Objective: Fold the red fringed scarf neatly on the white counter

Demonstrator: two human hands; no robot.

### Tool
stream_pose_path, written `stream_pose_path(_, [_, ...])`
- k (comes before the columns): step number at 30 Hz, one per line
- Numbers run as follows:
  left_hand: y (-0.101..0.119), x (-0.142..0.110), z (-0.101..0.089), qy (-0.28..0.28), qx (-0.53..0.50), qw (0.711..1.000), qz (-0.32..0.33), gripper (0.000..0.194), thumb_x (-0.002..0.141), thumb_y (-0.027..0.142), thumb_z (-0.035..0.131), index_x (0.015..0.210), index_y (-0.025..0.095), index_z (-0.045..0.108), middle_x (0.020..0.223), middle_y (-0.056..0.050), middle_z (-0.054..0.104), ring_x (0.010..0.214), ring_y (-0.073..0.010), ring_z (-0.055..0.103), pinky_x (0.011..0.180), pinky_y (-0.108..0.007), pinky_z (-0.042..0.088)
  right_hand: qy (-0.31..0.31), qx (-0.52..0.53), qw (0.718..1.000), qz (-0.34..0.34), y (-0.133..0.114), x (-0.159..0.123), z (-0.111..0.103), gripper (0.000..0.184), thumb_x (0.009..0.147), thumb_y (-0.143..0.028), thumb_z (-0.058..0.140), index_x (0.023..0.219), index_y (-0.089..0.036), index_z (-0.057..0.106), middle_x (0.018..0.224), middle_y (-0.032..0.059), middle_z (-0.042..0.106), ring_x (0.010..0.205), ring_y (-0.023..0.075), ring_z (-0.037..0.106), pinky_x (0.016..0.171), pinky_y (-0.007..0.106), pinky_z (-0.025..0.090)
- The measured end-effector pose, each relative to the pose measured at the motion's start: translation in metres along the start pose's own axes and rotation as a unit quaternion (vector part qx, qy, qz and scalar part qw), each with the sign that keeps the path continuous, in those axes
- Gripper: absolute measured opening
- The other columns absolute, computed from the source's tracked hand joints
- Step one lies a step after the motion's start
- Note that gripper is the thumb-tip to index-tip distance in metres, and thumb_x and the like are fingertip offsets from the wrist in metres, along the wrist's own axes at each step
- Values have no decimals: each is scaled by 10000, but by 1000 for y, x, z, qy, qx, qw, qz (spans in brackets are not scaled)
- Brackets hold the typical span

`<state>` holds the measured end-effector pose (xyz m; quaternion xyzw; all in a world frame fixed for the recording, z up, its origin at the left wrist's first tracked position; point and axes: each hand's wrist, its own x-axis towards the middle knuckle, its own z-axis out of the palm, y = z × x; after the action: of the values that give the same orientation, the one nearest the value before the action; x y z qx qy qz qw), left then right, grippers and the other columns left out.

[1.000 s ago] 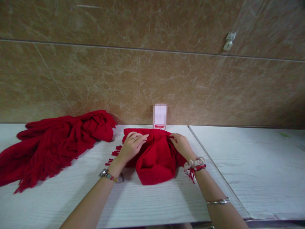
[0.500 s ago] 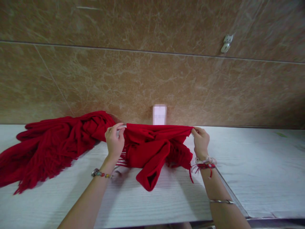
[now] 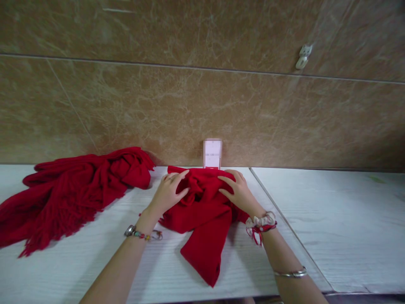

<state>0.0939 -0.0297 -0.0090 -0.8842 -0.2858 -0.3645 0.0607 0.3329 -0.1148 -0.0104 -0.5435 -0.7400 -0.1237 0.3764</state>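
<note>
White wood-grain surface (image 3: pixel 316 219) against a brown marbled tile wall (image 3: pixel 177 105); white cat-shaped figure (image 3: pixel 304 57) on the wall. Bunched red cloth (image 3: pixel 202 219), probably a scarf, lies on the surface between and under our hands. Left hand (image 3: pixel 169 192) and right hand (image 3: pixel 238 192) both rest on it, fingers spread, not clenched. Fringed red scarf (image 3: pixel 91 185) sits left.

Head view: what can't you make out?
Head view, phone: screen pixelated, lower end behind bunched red scarf.
Head view, fringed red scarf: left end cut off by the edge.
Head view, bunched red scarf: inner layers hidden by its folds.
Head view, green mark: too blurred to identify.
</note>
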Motion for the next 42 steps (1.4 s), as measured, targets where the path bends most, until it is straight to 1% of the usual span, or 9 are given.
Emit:
stream_pose_path(5, [0,-2,3,-44,1,999,-4,618,703,375,592,1247,201,355,981,-63,584,946,-223,487,842,-368,379,34,13,999,16,2,1,3,117,742,-160,528,765,-215,627,949,72,530,944,228,464,842,410,400])
stream_pose_path(10, [10,1,2,7,7,1000,10,459,792,216,463,1240,209,361,772,-3,625,823,-182,536,889,-386,325,84,49,994,45,-1,3,-1,130,753,-147,497,760,-211,610,913,62,545,888,206,493,804,378,422])
stream_pose_path(14, [22,1,4,9,-8,1000,29,576,747,292,539,1266,197,308,854,-20,632,881,-198,532,912,-412,299,93,58,992,61,-3,4,-1,133,772,-173,480,753,-197,609,893,74,554,856,200,507,787,369,430])
stream_pose_path(18, [20,1,7,2,1,1000,25,521,726,155,512,1225,214,377,811,-11,643,847,-192,550,916,-414,300,112,56,988,89,-3,4,-1,136,775,-209,480,724,-215,607,867,62,563,836,196,520,770,364,435])
stream_pose_path(24, [-8,4,-12,208,-35,965,-156,436,719,150,463,1154,187,453,762,-6,631,795,-181,567,844,-357,381,217,68,960,163,10,4,-10,154,759,-276,478,663,-206,576,800,50,565,789,186,525,746,349,428])
stream_pose_path(27, [-16,4,-16,227,-73,945,-224,451,725,200,481,1172,171,432,761,-5,624,776,-172,575,813,-327,404,252,95,939,214,21,3,-8,185,743,-320,466,640,-197,557,748,42,552,755,183,517,714,344,432])
stream_pose_path(33, [-6,3,-1,148,17,972,-184,401,743,180,486,1141,144,459,802,-63,601,802,-219,549,772,-377,408,200,30,943,266,29,-3,2,130,670,-207,470,714,-183,590,747,55,520,738,205,511,719,391,437])
stream_pose_path(37, [6,3,1,129,70,986,-76,347,782,167,451,1128,169,471,770,-49,589,801,-209,539,793,-375,391,168,17,978,123,8,0,-3,308,719,-124,413,969,-214,569,965,78,510,929,208,488,829,391,412])
stream_pose_path(42, [10,2,4,-12,7,1000,24,517,778,296,509,1251,199,326,1043,-66,594,937,-199,540,835,-356,386,-25,23,999,-11,-15,2,1,420,781,-243,498,1197,-250,439,1127,78,500,1063,229,430,915,439,351])
